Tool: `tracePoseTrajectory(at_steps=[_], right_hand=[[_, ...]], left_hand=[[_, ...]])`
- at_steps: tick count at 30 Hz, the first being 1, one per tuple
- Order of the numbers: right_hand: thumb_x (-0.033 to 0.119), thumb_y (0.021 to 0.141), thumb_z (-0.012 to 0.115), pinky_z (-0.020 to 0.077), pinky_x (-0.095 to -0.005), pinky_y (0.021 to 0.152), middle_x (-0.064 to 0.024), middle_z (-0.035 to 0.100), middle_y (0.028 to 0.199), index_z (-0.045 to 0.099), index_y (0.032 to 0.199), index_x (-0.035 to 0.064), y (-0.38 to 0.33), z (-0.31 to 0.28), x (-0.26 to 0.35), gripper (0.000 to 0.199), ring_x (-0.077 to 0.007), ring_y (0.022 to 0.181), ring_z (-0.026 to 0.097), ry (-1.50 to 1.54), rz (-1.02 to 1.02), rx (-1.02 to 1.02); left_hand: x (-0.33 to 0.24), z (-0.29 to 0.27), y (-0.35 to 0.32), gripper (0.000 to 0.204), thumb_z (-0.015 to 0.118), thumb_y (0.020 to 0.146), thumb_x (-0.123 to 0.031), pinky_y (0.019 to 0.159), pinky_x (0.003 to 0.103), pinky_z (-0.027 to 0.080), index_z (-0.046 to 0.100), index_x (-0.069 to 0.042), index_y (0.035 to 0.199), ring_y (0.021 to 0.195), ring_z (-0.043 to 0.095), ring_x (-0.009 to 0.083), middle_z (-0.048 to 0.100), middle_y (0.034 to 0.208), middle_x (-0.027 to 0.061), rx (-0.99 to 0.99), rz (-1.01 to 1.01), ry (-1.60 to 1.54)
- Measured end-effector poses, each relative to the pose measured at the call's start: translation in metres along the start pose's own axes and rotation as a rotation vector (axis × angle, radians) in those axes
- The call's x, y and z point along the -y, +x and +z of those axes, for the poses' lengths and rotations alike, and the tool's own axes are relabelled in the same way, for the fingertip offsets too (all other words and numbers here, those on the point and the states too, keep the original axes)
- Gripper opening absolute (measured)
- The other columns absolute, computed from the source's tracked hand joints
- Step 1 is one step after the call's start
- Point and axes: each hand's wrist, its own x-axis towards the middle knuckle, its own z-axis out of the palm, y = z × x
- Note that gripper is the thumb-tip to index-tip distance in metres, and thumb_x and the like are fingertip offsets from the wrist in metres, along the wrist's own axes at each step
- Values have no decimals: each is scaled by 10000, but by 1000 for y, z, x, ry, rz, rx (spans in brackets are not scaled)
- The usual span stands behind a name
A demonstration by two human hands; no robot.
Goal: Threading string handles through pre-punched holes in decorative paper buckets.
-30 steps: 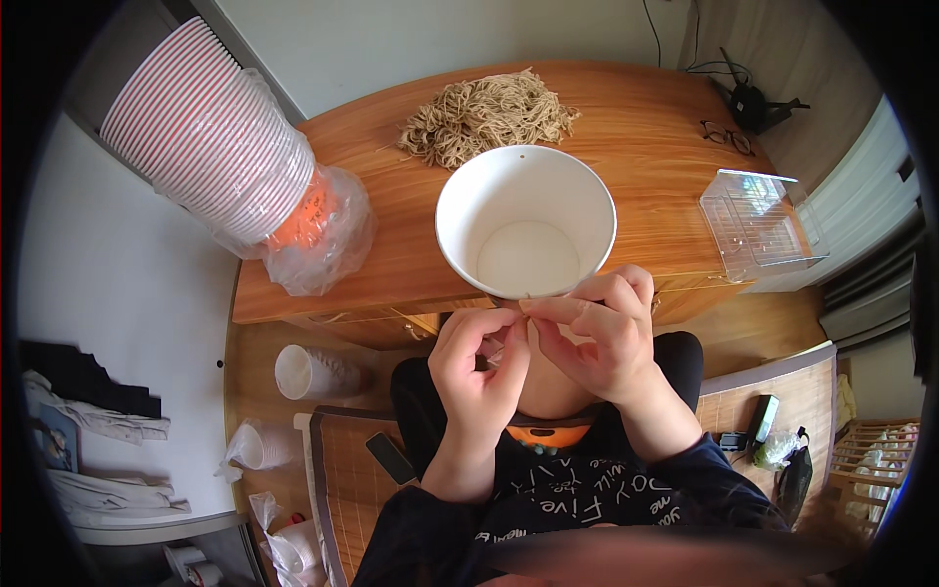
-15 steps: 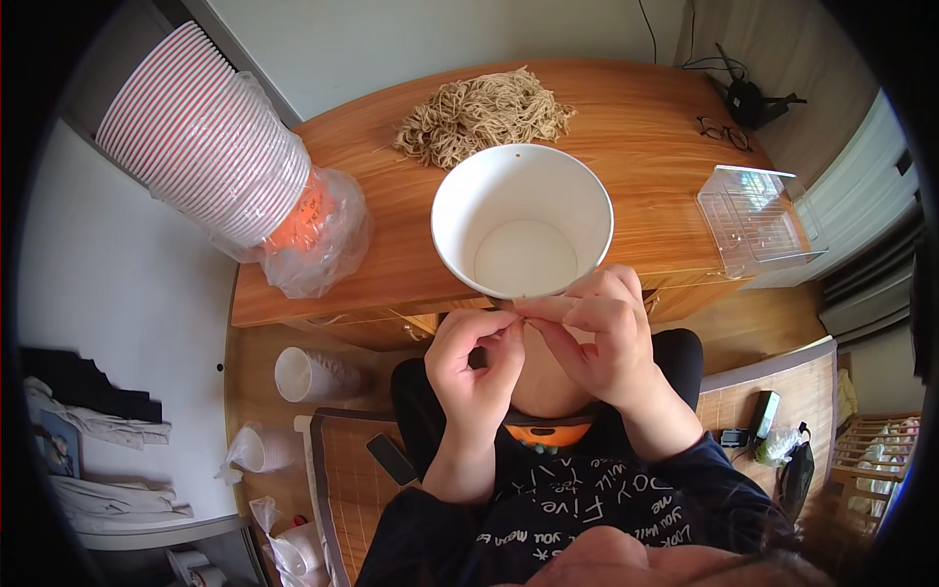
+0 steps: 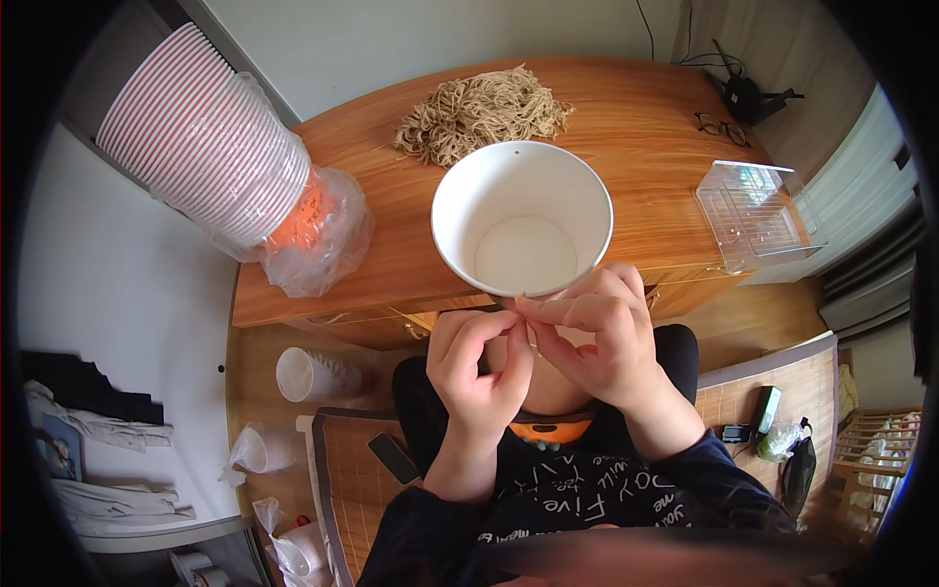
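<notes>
A white paper bucket [image 3: 469, 210] stands upright with its mouth toward me at the table's near edge. A small hole shows below its far rim. At its near rim both my hands meet, fingertips almost touching. My left hand [image 3: 474, 367] is closed in a thumb-and-finger pinch. Beside it, my right hand [image 3: 608, 338] pinches too, its fingers against the rim. Between the fingertips is a thin tan string [image 3: 532, 338], mostly hidden by the fingers. Behind the bucket lies a loose heap of tan string [image 3: 484, 112].
A tall stack of nested buckets [image 3: 210, 147] in clear plastic leans at the left. The wooden table [image 3: 372, 235] also holds a clear plastic tray [image 3: 758, 210], eyeglasses [image 3: 722, 128] and a black device [image 3: 748, 98]. A phone [image 3: 393, 458] and white cups [image 3: 308, 375] are lower left.
My fingers have shifted slightly at the near rim, and a bit more of the thin strand shows below the fingertips. The bucket has hardly moved.
</notes>
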Motion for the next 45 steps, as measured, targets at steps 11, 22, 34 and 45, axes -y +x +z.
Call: tracePoseTrajectory(at_steps=[11,22,34,45], right_hand=[[28,656,837,422,-294,741,73,670,909,632,1070,140,-3,2,-2,475,-114,748,589,-102,-79,-44],[-4,662,820,424,-303,746,68,671,905,602,1103,135,-2,-2,-1,512,-131,796,624,-100,-25,20],[5,693,829,420,-307,745,56,664,874,612,1083,142,-4,-4,-3,466,-149,801,641,-11,30,4],[-18,677,828,422,-298,719,55,687,887,566,1074,129,-4,-5,-3,498,-145,753,620,-62,-18,-43]], left_hand=[[0,2,3,231,780,691,35,614,325,468,674,-59,874,681,607,222,649,778,43,-57,205,273],[-2,3,2,161,730,764,76,663,277,480,680,-8,893,707,607,186,646,818,73,13,-96,-59],[0,4,-2,139,729,787,60,661,264,466,699,-9,904,722,598,167,654,830,69,35,-123,-91],[-1,6,-1,162,718,757,98,673,295,488,689,11,891,733,608,203,655,821,89,39,89,117]])
